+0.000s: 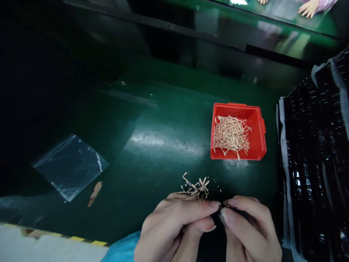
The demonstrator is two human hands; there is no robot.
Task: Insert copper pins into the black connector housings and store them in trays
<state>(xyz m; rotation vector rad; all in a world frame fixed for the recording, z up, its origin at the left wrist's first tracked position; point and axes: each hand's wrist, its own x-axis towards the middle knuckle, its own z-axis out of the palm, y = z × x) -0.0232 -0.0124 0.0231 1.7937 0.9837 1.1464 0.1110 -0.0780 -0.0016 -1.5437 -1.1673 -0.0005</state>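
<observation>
My left hand (pixel 177 223) is at the bottom centre, its thumb and fingers pinched together. Close to its fingertips, my right hand (pixel 249 225) is pinched as well. Something small and dark shows between the two sets of fingertips, too small and hidden to name. Just beyond my left hand lies a small pile of beige strips (pixel 201 186) with tiny bits around it. Farther off stands a red bin (pixel 256 136), holding a heap of thin beige strips (pixel 231 134).
A clear plastic bag (pixel 72 165) and a torn brown scrap (pixel 95 193) lie on the green table (pixel 114 182) at the left. Black wrapped stacks (pixel 319 156) border the right side. Another person's hand (pixel 309 8) rests at the top right.
</observation>
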